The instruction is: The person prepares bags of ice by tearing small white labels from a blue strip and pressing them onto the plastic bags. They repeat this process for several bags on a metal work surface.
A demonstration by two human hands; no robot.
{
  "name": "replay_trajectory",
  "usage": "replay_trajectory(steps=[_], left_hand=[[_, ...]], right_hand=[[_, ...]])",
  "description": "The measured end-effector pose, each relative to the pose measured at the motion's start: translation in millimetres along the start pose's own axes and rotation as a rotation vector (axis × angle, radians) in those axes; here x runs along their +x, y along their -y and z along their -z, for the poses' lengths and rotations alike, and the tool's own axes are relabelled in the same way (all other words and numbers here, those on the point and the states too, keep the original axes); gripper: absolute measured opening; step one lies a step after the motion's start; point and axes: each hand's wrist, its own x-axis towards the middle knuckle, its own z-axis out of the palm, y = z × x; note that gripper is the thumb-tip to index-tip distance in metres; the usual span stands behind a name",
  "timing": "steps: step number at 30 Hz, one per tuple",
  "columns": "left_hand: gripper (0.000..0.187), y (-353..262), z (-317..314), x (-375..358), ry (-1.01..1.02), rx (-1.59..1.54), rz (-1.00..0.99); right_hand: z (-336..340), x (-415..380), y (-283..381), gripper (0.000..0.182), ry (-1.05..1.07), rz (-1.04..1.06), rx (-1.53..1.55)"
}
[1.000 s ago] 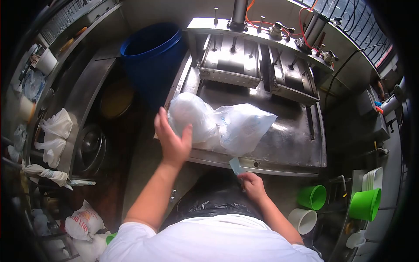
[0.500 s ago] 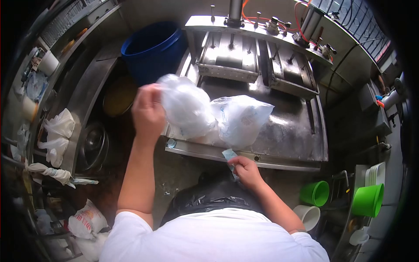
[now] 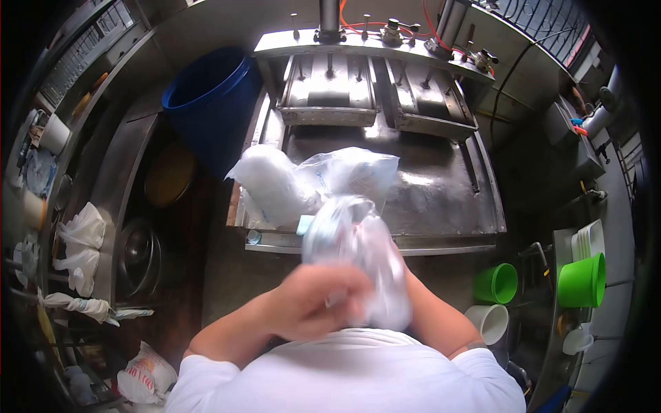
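Observation:
A translucent plastic bag [image 3: 354, 241], smeared by motion, is up in front of my chest over the table's near edge. My right hand [image 3: 399, 260] holds it from behind, its fingers mostly hidden by the plastic. Against the bag's lower left side is my left hand [image 3: 320, 296], too blurred to show whether its fingers grip. Behind them, a filled whitish bag [image 3: 268, 175] and a second clear bag [image 3: 354, 168] with bluish print rest side by side on the metal table [image 3: 441, 206]. A small light blue piece [image 3: 304, 224] shows by the near edge.
Two metal press plates, left [image 3: 327, 103] and right [image 3: 430, 110], hang over the table's far part. A blue barrel [image 3: 206, 89] stands at the back left. Green buckets [image 3: 496, 283] and a white bucket [image 3: 487, 322] are at the right. White bags [image 3: 84, 234] sit on the left shelf.
A plastic bag is now up before my chest between my hands. My left hand has come back from the bags on the table. The view has shifted, moving the table leftward.

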Motion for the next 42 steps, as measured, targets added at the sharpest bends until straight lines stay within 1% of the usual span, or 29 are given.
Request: replay_trajectory(steps=[1,2,3,5,7,9,10,12,13,15,16,17,19,20,21,23,24,25,27,28,29,31,32,33,35,37,39,41,42], left_hand=[[0.039,-2.0,16.9,2.9,0.395,-0.195,0.054],[0.042,-0.5,27.4,-2.0,0.478,-0.222,0.037],[0.045,-5.5,42.8,-3.3,0.422,-0.343,0.153],[0.056,5.1,65.0,-24.6,0.134,-0.724,0.324],[0.071,52.3,74.3,-21.0,-0.229,-0.717,0.293],[0.082,78.3,47.9,12.3,-0.616,-0.158,0.325],[0.082,93.3,45.2,16.5,-0.622,-0.157,0.323],[0.083,109.6,44.5,25.4,-0.199,-0.297,0.313],[0.083,112.9,46.0,24.7,-0.201,-0.299,0.308],[0.086,97.4,48.4,32.8,0.131,-0.363,0.377],[0.075,88.2,57.7,35.7,0.195,-0.418,0.376],[0.075,75.8,61.4,43.0,0.200,-0.422,0.373],[0.058,56.1,67.1,55.4,0.198,-0.051,0.158],[0.042,56.7,62.3,66.0,0.153,0.324,-0.203],[0.042,54.6,55.6,71.9,0.154,0.320,-0.203],[0.040,45.8,47.3,80.1,0.425,-0.117,-0.097],[0.042,32.9,55.1,86.4,0.590,0.027,-0.109],[0.042,24.0,60.3,83.8,0.593,0.018,-0.104],[0.044,15.3,72.6,77.7,0.702,-0.483,-0.089],[0.045,14.9,71.7,71.5,0.679,-0.636,-0.068],[0.045,21.2,67.4,67.8,0.683,-0.634,-0.065],[0.043,51.7,53.1,58.9,0.881,-0.730,0.031],[0.039,65.9,42.0,51.7,0.905,-0.793,0.065],[0.031,65.1,35.1,49.4,0.867,-0.857,0.143],[0.021,71.2,36.8,47.9,0.538,-0.984,0.208],[0.013,61.0,41.6,80.0,-0.064,-0.810,0.469],[0.007,126.6,48.2,120.3,-0.420,-0.688,0.332],[0.006,208.1,72.4,122.6,-0.438,-1.067,0.322],[0.012,264.5,66.0,109.9,-0.494,-1.062,0.229]], right_hand=[[-38.1,-14.3,1.4,0.024,-0.167,0.237,-0.427],[-45.9,-20.5,9.0,0.021,-0.084,0.294,-0.543],[-44.8,-28.6,15.1,0.021,-0.090,0.296,-0.548],[-41.9,-47.1,25.7,0.019,-0.126,0.403,-0.718],[-59.3,-58.4,36.2,0.016,-0.096,0.394,-0.710],[-72.7,-62.1,42.6,0.013,-0.029,0.390,-0.894],[-74.6,-60.0,49.1,0.013,0.079,0.375,-0.984],[-86.9,-57.8,58.5,0.013,0.136,0.282,-1.116],[-93.6,-58.0,63.6,0.014,0.188,0.190,-1.243],[-101.1,-62.2,75.2,0.020,0.208,0.138,-1.324],[-104.2,-64.7,80.3,0.022,0.219,0.073,-1.361],[-108.2,-66.4,84.8,0.024,0.229,0.009,-1.396],[-118.8,-67.7,92.0,0.028,0.240,0.019,-1.468],[-122.4,-67.1,95.5,0.030,0.279,-0.027,-1.530],[-126.7,-66.2,98.9,0.031,0.320,-0.074,-1.592],[-139.3,-65.0,103.6,0.030,0.316,-0.027,-1.641],[-143.8,-64.6,105.4,0.028,0.316,0.021,-1.689],[-143.8,-70.2,111.8,0.029,0.252,0.052,-1.652],[-120.7,-83.8,123.2,0.019,0.319,0.369,-1.414],[-111.9,-92.5,131.1,0.008,0.327,0.349,-1.298],[-105.3,-92.8,129.3,0.011,0.376,0.290,-1.113],[-83.3,-91.5,121.3,0.013,0.347,0.207,-0.998],[-69.9,-98.3,113.3,0.018,0.099,0.106,-1.030],[-64.7,-93.8,106.9,0.022,-0.027,0.037,-1.008],[-43.3,-79.4,104.0,0.024,-0.154,0.078,-0.914],[-53.1,-43.7,95.6,0.031,-0.448,0.386,-0.816],[-84.1,0.2,105.7,0.031,-0.620,0.491,-0.667],[-26.4,24.4,135.2,0.031,-0.630,0.467,-0.842],[-2.5,38.1,141.0,0.032,-0.642,0.465,-0.898]])
